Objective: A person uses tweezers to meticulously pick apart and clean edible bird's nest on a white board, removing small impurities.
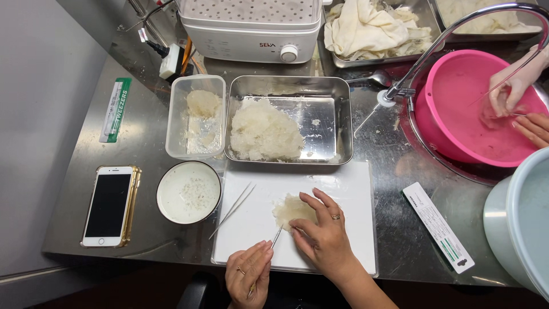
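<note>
while the steel worktop [389, 154] carries everything, a white cutting board [349, 194] lies at its near edge, with a steel tray [329, 114] of pale, stringy white material just beyond it and a clear plastic tub [194, 114] to the tray's left. a pink basin [457, 97] sits far right, where another person's hands work under the tap. a phone [110, 205] lies near left, a white bowl [187, 191] between it and the board. the right hand [323, 232] presses flat on a small pale clump [290, 209] in the middle of the board. the left hand [249, 274] has its fingers pinched narrow around tweezers [275, 237], tips touching the clump. spare tweezers [233, 209] rest on the board's left edge.
</note>
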